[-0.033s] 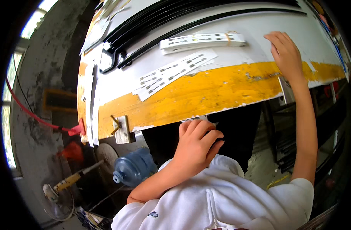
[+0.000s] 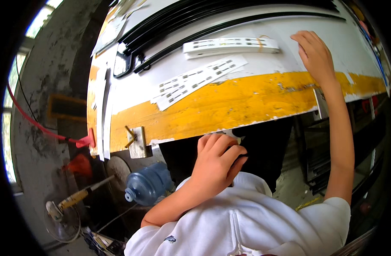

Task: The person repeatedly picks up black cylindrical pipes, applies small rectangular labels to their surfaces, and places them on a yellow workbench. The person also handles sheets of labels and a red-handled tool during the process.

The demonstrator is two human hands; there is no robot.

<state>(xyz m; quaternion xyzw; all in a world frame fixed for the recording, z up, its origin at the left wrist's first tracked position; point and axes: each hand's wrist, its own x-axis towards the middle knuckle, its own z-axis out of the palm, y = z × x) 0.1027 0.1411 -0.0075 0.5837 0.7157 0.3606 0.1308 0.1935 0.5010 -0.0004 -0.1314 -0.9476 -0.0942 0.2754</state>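
My left hand [image 2: 217, 160] is curled just below the table's front edge, in front of my body. Its fingertips point down out of sight, and whatever they may hold is hidden. Over the right part of the white tabletop is my right hand [image 2: 316, 54], its fingers loosely stretched and nothing visible in them. Left of it lies a bundle of white printed strips [image 2: 229, 46] with a rubber band [image 2: 260, 45] around its right end. Several loose printed strips [image 2: 195, 82] fan out nearer to me, partly overlapping.
Long black profiles [image 2: 174, 26] lie along the back of the table, and a single black bar [image 2: 229, 28] runs before them. A clamp [image 2: 137, 142] grips the yellow front edge [image 2: 246, 96]. A blue water bottle [image 2: 148, 183] and a fan [image 2: 62, 217] stand below left.
The whole view has shifted slightly. My right hand appears slightly farther left and up; my left hand has barely moved.
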